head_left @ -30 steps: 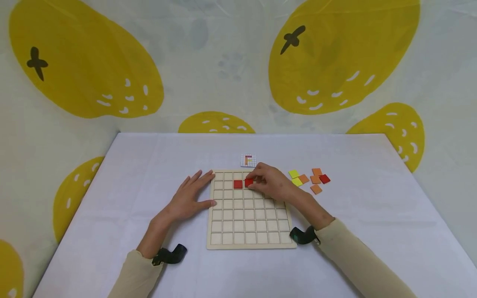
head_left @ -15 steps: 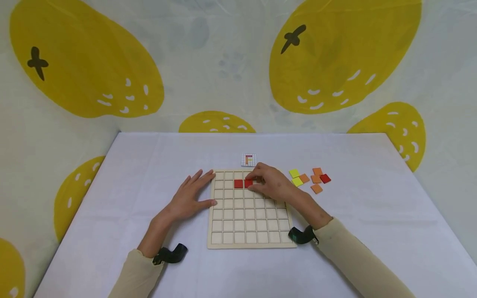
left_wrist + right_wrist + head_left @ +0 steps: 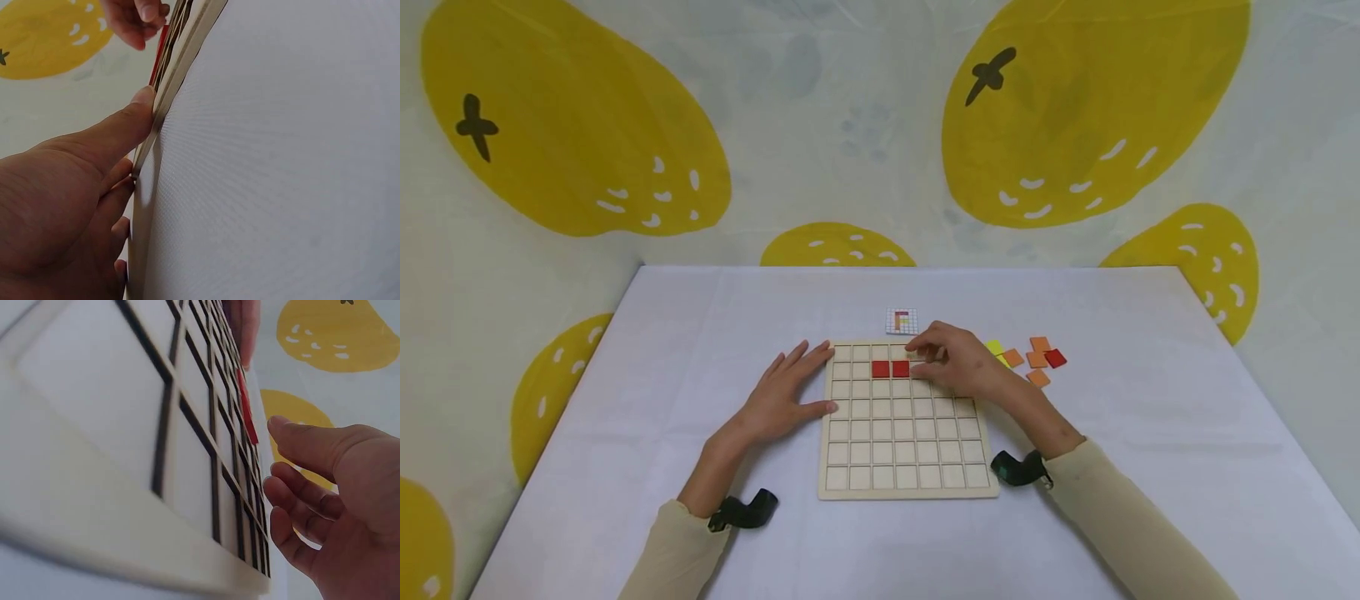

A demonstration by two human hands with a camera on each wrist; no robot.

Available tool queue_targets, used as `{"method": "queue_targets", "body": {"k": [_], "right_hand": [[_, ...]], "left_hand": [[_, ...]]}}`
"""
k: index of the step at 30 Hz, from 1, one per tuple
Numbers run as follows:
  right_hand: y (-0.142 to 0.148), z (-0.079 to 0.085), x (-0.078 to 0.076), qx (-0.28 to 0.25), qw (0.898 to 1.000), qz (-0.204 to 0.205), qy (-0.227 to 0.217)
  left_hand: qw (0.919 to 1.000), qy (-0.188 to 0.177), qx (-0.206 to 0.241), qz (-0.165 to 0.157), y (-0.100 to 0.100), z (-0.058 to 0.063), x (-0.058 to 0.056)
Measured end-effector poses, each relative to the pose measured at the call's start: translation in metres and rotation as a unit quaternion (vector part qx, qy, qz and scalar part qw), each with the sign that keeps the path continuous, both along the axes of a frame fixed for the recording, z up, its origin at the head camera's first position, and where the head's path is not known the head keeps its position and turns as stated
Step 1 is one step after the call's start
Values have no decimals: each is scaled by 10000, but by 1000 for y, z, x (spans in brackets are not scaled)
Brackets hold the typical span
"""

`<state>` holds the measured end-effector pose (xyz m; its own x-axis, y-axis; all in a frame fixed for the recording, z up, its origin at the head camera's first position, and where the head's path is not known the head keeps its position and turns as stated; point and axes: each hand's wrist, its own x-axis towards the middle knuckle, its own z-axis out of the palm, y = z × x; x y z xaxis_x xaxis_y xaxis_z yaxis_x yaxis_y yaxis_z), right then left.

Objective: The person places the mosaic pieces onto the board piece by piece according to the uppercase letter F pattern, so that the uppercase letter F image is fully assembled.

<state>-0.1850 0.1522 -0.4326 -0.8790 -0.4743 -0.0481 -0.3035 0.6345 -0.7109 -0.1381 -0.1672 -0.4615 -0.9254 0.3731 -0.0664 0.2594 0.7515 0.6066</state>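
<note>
A wooden grid board (image 3: pixel 910 492) lies on the white table. Two red square tiles, a left one (image 3: pixel 880 369) and a right one (image 3: pixel 900 368), sit side by side in its second row from the far edge. My left hand (image 3: pixel 781 400) rests along the board's left edge, thumb and fingertips touching the rim. Just right of the right red tile hovers my right hand (image 3: pixel 958 360), thumb and fingers apart with nothing between them. In the right wrist view the red tiles (image 3: pixel 246 407) show close in front of the thumb of that hand (image 3: pixel 337 487).
Behind the board lies a small pattern card (image 3: pixel 902 321). Loose tiles lie to the right: several orange ones (image 3: pixel 1037 359), a red one (image 3: pixel 1056 357), and yellow ones (image 3: pixel 995 347) partly hidden by the right hand. A fruit-print cloth (image 3: pixel 850 167) stands behind the table.
The right red tile has settled flat into its cell beside the left one. My right hand has let go of it and moved slightly right. The left hand stays put.
</note>
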Motion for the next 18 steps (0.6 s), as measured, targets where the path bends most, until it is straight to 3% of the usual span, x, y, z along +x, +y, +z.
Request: {"method": "queue_targets", "body": {"k": [18], "right_hand": [[62,9,-2,-55,9968,-697,376]], "left_hand": [[10000,-8,-15,5,2,2,1]]}}
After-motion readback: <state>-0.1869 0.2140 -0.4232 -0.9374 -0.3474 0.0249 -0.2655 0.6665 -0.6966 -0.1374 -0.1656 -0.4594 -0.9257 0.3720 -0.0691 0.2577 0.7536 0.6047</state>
